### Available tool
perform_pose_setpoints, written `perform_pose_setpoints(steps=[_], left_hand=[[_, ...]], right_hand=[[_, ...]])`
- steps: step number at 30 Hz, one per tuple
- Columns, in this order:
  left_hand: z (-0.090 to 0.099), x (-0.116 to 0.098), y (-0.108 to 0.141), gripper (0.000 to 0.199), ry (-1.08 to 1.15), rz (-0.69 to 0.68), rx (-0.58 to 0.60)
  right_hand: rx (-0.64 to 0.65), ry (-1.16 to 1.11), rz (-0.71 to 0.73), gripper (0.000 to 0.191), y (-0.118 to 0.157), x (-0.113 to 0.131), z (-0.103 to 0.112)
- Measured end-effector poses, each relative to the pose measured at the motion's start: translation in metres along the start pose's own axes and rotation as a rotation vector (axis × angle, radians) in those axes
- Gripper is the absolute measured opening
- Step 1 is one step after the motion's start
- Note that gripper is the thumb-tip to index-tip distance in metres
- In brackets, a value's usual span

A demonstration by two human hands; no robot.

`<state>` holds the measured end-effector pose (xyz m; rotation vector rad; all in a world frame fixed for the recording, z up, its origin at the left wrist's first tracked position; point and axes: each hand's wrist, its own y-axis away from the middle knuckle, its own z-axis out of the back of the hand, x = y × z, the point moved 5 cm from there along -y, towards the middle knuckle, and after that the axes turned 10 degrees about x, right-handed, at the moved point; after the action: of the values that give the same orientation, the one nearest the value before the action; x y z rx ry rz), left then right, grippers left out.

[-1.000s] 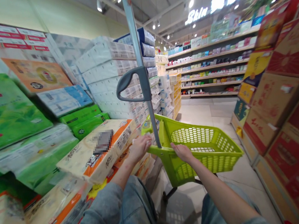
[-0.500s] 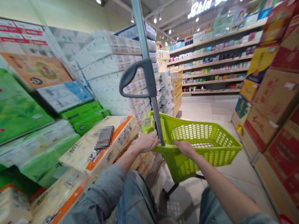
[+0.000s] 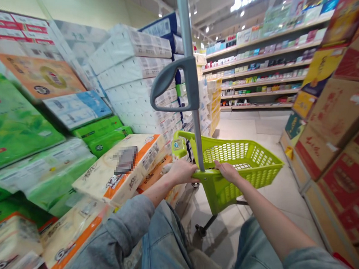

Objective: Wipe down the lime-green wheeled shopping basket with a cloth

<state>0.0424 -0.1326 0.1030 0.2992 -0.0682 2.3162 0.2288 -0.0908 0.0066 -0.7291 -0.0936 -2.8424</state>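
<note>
A lime-green shopping cart (image 3: 215,197) with a perforated basket stands on the floor in front of my knees. Its metal pole (image 3: 196,125) rises past a grey loop handle (image 3: 176,86). My left hand (image 3: 183,171) is closed on the cart's near edge, left of the pole; its fingertips are partly hidden. To the right of the pole, my right hand (image 3: 227,172) grips the basket rim, thumb on top. The visible part of the basket's inside shows only green plastic. A caster wheel (image 3: 200,230) is below.
Packs of tissue (image 3: 120,166) are stacked close on my left, with a blurred-out flat item on top. Taller white stacks (image 3: 136,72) stand behind. Red and brown cartons (image 3: 339,112) line the right side. Shelves of small boxes (image 3: 260,66) are at the back, beyond the tiled floor (image 3: 252,124).
The cart has turned slightly, and its pole and handle have shifted right in view while the basket's far end has moved left. Both hands stay on the cart.
</note>
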Motion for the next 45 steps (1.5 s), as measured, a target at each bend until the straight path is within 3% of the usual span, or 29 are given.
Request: perform_pose_setpoints(steps=[7,13,18,21,25,28,31,34,39,42,45], left_hand=[[0.001,-0.019,0.009,0.045,-0.115,-0.055,-0.159],[0.008,-0.033,0.004,0.046,-0.155,-0.117,-0.07],[0.003,-0.039,-0.005,0.021,-0.144,-0.118,-0.064],[0.0,-0.044,-0.007,0.016,-0.202,-0.123,-0.156],[-0.006,-0.054,-0.002,0.025,-0.308,-0.118,-0.313],[-0.012,-0.061,0.006,0.029,-0.318,-0.087,-0.458],[-0.016,-0.063,0.013,0.033,-0.233,-0.092,-0.58],[-0.017,-0.055,0.018,0.037,-0.049,-0.141,-0.621],[-0.012,-0.014,0.026,0.029,0.374,-0.103,-0.691],[-0.008,0.006,0.02,0.028,0.492,-0.174,-0.623],[0.0,0.017,0.006,0.034,0.459,-0.219,-0.48]], right_hand=[[-0.024,-0.041,0.011,0.075,0.002,-0.007,0.004],[-0.02,-0.05,0.002,0.07,0.005,-0.014,0.008],[-0.095,-0.204,-0.016,0.069,0.013,-0.012,0.012],[-0.2,-0.533,0.045,0.069,0.016,-0.001,0.013],[-0.331,-0.841,0.279,0.062,0.023,0.031,0.023],[-0.348,-0.868,0.431,0.05,0.029,0.051,0.029],[-0.335,-0.775,0.412,0.039,0.03,0.056,0.027],[-0.37,-0.757,0.35,0.038,0.028,0.051,0.023],[-0.358,-0.772,0.355,0.039,0.031,0.049,0.022],[-0.355,-0.802,0.357,0.04,0.035,0.05,0.021],[-0.355,-0.836,0.352,0.04,0.037,0.049,0.019]])
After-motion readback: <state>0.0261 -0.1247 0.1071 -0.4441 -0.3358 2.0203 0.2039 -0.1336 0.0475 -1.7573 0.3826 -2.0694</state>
